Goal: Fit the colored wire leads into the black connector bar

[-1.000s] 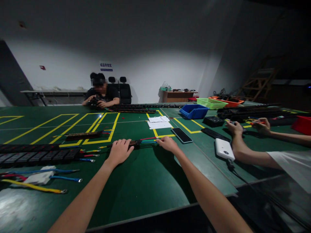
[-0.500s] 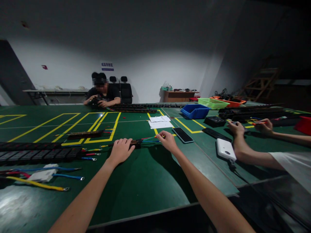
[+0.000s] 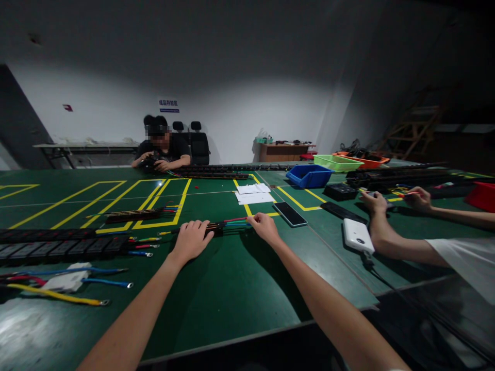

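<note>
My left hand [image 3: 192, 239] lies over a dark strip [image 3: 214, 228] with copper-coloured lines, its fingers curled on the strip and hiding its left part. A short yellow-ended wire [image 3: 166, 233] pokes out left of this hand. Red, green and blue wires [image 3: 235, 222] run from the strip's right end to my right hand [image 3: 264, 228]. There my thumb and fingers are pinched on the wire ends, which are hidden in the grip. The red wire lies uppermost and fairly straight. Just right of this hand lies a smartphone [image 3: 290, 214].
White papers [image 3: 253, 194] and a blue bin [image 3: 308, 176] lie beyond my hands. A similar strip [image 3: 133, 215] and black modules with lugged cables [image 3: 88, 247] are at left. At right, a co-worker's hands [image 3: 377, 203] are near a white device [image 3: 358, 235]. Another person [image 3: 162, 147] sits opposite.
My right hand has shifted slightly down, its fingers now closer together on the wires. The red wire now shows stretched along the top of the bundle. My left hand stays on the strip.
</note>
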A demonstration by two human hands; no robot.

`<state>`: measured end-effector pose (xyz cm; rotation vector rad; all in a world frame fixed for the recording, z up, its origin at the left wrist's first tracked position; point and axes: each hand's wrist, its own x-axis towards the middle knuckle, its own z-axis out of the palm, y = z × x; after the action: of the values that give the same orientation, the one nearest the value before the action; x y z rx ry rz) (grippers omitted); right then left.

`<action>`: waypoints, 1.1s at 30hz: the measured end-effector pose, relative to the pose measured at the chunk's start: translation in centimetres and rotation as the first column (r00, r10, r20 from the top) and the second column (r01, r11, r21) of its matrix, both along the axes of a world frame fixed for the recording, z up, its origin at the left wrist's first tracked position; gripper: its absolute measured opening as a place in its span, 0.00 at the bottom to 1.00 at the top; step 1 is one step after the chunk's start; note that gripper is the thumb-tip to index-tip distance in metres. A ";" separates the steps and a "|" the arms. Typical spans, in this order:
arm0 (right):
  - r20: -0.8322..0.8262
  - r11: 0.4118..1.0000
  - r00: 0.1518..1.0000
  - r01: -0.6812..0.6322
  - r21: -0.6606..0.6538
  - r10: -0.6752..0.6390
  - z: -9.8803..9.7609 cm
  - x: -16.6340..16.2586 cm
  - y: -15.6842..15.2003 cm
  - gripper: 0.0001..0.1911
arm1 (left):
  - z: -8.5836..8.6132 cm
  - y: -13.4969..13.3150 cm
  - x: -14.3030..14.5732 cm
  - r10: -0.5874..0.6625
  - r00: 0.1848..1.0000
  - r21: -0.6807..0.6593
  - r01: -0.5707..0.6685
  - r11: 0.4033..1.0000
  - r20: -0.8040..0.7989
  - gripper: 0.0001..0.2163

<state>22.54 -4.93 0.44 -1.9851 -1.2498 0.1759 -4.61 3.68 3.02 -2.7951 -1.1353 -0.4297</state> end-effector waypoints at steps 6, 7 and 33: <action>0.019 0.997 1.000 0.017 -0.073 -0.016 0.1 -0.4 -0.1 0.15 | -0.1 0.1 0.1 0.012 1.000 0.009 -0.012 1.000 -0.022 0.26; 0.023 0.996 1.000 0.020 -0.083 -0.018 0.2 -0.4 -0.2 0.16 | -0.1 0.1 0.1 0.013 1.000 0.011 -0.013 1.000 -0.023 0.26; -0.026 0.991 1.000 0.019 0.133 -0.015 -0.2 -0.3 0.2 0.21 | 0.1 0.0 0.0 0.000 1.000 -0.017 0.000 1.000 -0.010 0.26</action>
<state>22.24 -4.75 0.21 -1.8726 -1.1971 0.1060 -4.61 3.72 3.09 -2.8089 -1.1421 -0.4072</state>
